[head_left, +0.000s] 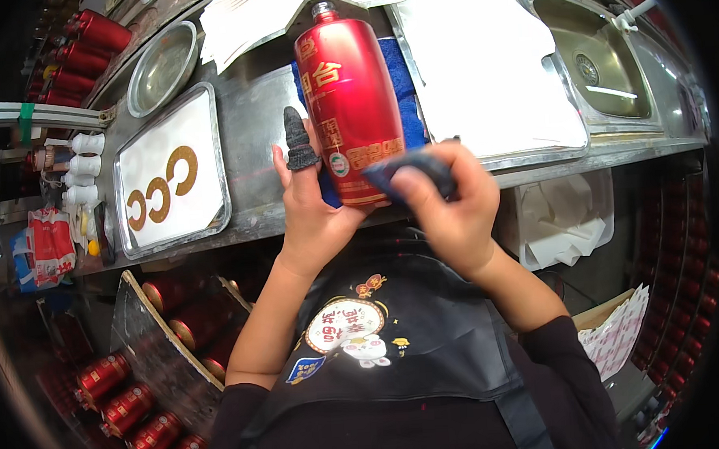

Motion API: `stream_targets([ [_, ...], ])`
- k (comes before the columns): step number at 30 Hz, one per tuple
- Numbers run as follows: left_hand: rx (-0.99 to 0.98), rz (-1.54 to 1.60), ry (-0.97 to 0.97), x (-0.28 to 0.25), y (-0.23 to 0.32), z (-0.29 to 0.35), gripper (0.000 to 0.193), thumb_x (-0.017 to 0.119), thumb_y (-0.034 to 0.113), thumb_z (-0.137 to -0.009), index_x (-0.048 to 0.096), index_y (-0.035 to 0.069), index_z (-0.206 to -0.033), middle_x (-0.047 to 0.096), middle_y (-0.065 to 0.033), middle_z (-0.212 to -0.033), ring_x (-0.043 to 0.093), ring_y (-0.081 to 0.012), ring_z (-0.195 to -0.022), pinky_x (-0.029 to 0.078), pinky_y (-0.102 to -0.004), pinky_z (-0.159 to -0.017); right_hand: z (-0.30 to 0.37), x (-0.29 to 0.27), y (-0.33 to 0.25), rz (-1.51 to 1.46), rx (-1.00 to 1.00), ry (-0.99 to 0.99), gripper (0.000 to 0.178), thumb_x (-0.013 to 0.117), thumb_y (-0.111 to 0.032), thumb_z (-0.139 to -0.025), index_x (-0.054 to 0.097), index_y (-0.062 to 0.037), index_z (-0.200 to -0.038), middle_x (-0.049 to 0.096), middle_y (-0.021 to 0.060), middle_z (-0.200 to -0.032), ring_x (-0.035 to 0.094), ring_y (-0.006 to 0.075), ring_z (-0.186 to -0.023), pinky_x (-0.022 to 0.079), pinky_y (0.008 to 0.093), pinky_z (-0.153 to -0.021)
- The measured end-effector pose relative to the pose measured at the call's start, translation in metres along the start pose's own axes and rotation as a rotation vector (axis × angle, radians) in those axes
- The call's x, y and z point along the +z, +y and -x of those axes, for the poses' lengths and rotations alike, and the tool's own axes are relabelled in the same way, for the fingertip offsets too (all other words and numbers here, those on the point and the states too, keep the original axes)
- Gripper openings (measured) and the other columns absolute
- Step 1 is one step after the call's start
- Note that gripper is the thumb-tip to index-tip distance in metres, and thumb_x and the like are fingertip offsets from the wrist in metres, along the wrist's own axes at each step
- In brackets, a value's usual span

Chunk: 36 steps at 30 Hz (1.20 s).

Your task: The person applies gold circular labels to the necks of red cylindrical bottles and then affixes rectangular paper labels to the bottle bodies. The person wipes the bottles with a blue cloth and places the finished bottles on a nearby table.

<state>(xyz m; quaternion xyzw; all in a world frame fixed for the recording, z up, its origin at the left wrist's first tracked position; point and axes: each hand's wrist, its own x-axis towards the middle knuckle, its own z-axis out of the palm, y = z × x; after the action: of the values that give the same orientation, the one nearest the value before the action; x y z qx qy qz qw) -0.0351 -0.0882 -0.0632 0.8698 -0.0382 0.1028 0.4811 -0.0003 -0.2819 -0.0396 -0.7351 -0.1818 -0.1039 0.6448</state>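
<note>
1. Two bare hands are at work on one red bottle (357, 103) in the upper middle of the frame, its neck toward the top edge and its base toward the wearer, over a blue cloth (400, 68) on the metal bench (259, 100).
2. The left hand (314, 206) has its grip around the bottle's lower left side, near the base; a dark sleeve (296, 138) covers one finger, which points up the frame.
3. The right hand (460, 207) has a narrow grip, thumb against fingers, on a dark pad (430, 174), perhaps folded cloth; blur hides its exact make. It lies over the bottle's lower right corner.
4. I'd judge the step to be wiping or pressing the lower front, by the gold markings. The next move calls for a steady left grip and even, light pressure, since the curved, glossy side could roll or smear.
5. At left, a tray (221, 150) bears curved gold pieces (192, 170), with a metal bowl (160, 72) above it.
6. At right, a bright white sheet (481, 64) lies close beside the blue cloth, leaving the right elbow little bench to use; a sink (624, 68) is beyond.
7. Nothing blocks the bottle's upper face; the hands and pad hide part of its lower end.
8. More red bottles (103, 376) stand out at lower left.
</note>
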Motion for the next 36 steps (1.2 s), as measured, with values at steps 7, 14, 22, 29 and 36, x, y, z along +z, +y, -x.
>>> stream_targets([
  [7, 0.073, -0.077, -0.014, -0.001, -0.005, -0.005, 0.108, 0.092, 0.025, -0.074, 0.025, 0.0, -0.155, 0.062, -0.0167, -0.133, 0.065, -0.0298, -0.121, 0.033, -0.0486, -0.108, -0.001, -0.014, 0.013, 0.048, -0.18, 0.031, 0.015, 0.077, -0.012, -0.092, 0.069, -0.0003, -0.097, 0.066, 0.0039, -0.079, 0.059, 0.0083, -0.072, 0.049, 0.0258, -0.065],
  [14, 0.093, -0.153, 0.01, -0.001, -0.005, -0.005, 0.108, 0.093, 0.022, -0.075, 0.025, 0.0, -0.156, 0.057, -0.021, -0.139, 0.067, -0.0289, -0.118, 0.052, -0.0398, -0.103, -0.013, -0.008, -0.001, 0.032, -0.014, 0.06, 0.015, 0.076, -0.013, -0.093, 0.067, -0.0016, -0.097, 0.065, 0.0027, -0.079, 0.057, 0.0086, -0.071, 0.048, 0.0256, -0.064],
  [22, 0.142, -0.131, 0.218, 0.006, 0.008, 0.004, 0.088, 0.09, 0.023, -0.075, 0.045, -0.002, -0.147, 0.069, -0.0143, -0.132, 0.063, -0.0312, -0.126, 0.01, -0.0646, -0.121, 0.039, -0.004, 0.02, 0.21, -0.048, 0.189, 0.016, 0.08, -0.004, -0.085, 0.067, -0.0015, -0.095, 0.067, 0.0077, -0.084, 0.059, 0.017, -0.068, 0.047, 0.0289, -0.064],
  [29, 0.295, -0.197, 0.251, 0.013, 0.013, 0.004, 0.088, 0.089, 0.019, -0.074, 0.045, 0.001, -0.149, 0.067, -0.0153, -0.131, 0.062, -0.0353, -0.125, 0.017, -0.0664, -0.119, 0.05, 0.021, 0.003, 0.242, -0.415, 0.054, 0.043, 0.082, 0.008, -0.064, 0.072, -0.0018, -0.105, 0.064, 0.0078, -0.083, 0.062, 0.028, -0.07, 0.051, 0.0378, -0.061],
  [36, 0.172, -0.226, 0.224, 0.008, 0.002, 0.008, 0.095, 0.087, 0.025, -0.078, 0.037, 0.0, -0.154, 0.049, -0.0185, -0.154, 0.048, -0.0336, -0.141, 0.01, -0.0655, -0.122, 0.042, 0.008, -0.011, 0.239, -0.35, 0.09, 0.049, 0.082, 0.014, -0.063, 0.072, -0.0012, -0.108, 0.069, 0.0118, -0.092, 0.065, 0.0242, -0.075, 0.054, 0.0327, -0.065],
])
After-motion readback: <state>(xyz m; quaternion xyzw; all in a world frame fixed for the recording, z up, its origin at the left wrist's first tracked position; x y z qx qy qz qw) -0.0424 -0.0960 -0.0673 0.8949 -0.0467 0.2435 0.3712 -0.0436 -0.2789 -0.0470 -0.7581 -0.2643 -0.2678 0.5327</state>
